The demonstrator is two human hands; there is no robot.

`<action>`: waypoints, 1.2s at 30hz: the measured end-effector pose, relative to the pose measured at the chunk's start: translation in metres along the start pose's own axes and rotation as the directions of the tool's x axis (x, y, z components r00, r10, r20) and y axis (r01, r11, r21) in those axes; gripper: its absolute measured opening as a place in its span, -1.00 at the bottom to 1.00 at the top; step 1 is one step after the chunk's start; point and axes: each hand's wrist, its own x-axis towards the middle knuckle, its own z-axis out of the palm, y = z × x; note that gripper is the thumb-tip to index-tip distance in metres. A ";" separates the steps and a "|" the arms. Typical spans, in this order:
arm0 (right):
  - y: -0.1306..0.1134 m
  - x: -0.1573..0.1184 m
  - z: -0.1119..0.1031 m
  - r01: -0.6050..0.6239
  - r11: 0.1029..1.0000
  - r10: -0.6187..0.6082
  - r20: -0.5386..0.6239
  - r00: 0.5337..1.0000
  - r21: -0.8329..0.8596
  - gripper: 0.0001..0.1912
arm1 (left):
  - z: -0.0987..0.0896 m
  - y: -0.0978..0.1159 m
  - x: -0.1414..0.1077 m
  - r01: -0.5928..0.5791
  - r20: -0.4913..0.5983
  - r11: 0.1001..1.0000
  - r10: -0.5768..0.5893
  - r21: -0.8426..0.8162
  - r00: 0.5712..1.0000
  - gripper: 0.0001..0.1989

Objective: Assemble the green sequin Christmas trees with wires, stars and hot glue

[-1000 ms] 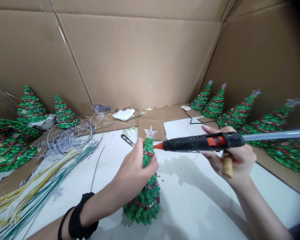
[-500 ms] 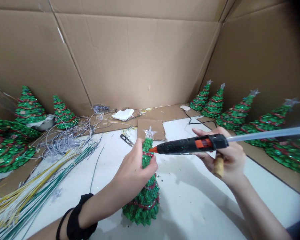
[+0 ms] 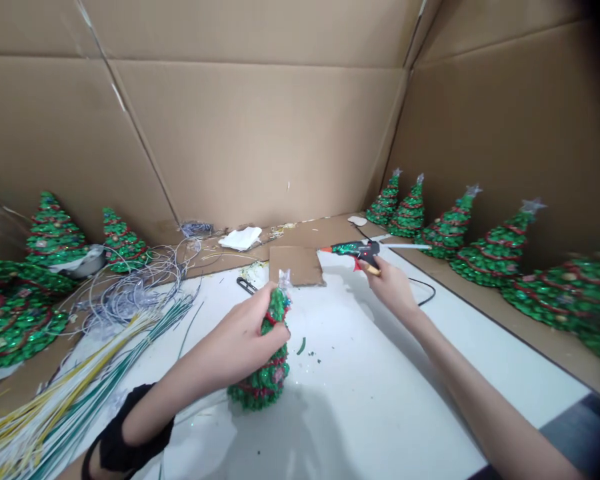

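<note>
My left hand (image 3: 253, 333) is closed around the upper part of a small green Christmas tree (image 3: 260, 393) with red garland and a clear star (image 3: 285, 278) on top. The tree stands on the white tabletop, partly hidden behind my fingers. Farther off to the right, my right hand (image 3: 391, 283) grips the handle of a black glue gun (image 3: 355, 251). Its orange nozzle points left, over the right edge of a cardboard square (image 3: 296, 265). A pale glue stick (image 3: 405, 247) sticks out of its back. Beside the tree, small scissors (image 3: 246, 285) are partly covered by my left hand.
Finished-looking trees (image 3: 493, 247) with stars line the right side. More trees (image 3: 55, 230) stand at left near a grey bowl (image 3: 87, 261). Yellow, white and green strands (image 3: 90, 380) and tangled wire (image 3: 135, 287) cover the left. A folded white cloth (image 3: 241, 238) lies at the back.
My right hand has carried the glue gun away from the treetop, back toward the cardboard square. The tree in my left hand has turned.
</note>
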 end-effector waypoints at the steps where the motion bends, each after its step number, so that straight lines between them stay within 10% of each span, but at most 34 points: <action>1: 0.002 0.001 0.007 -0.013 0.999 0.016 0.059 0.998 -0.044 -0.72 | 0.002 0.001 0.000 -0.019 -0.003 1.000 0.019 0.001 1.000 -0.75; 15: 0.001 -0.004 0.042 -0.101 0.980 0.131 0.170 0.977 -0.172 -0.63 | 0.029 -0.018 0.014 -0.159 -0.103 0.983 0.149 -0.090 0.983 -0.70; 21: -0.030 -0.011 0.027 0.123 0.991 -0.129 -0.136 0.982 -0.053 -0.62 | 0.026 -0.020 0.015 -0.184 -0.109 0.972 0.169 -0.147 0.980 -0.65; 24: -0.075 -0.003 0.025 0.429 0.889 -0.435 0.002 0.901 0.164 -0.64 | 0.027 -0.023 0.017 -0.138 -0.091 0.970 0.121 -0.199 0.988 -0.58; 28: -0.137 0.011 0.046 0.662 0.732 -0.670 0.348 0.656 0.160 -0.47 | 0.023 -0.029 0.018 -0.117 -0.016 0.975 0.117 -0.191 0.993 -0.66; 36: -0.178 0.007 0.077 0.632 0.738 -0.440 0.543 0.715 -0.235 -0.65 | -0.027 -0.034 0.009 -0.075 0.126 0.992 0.061 0.103 0.990 -0.59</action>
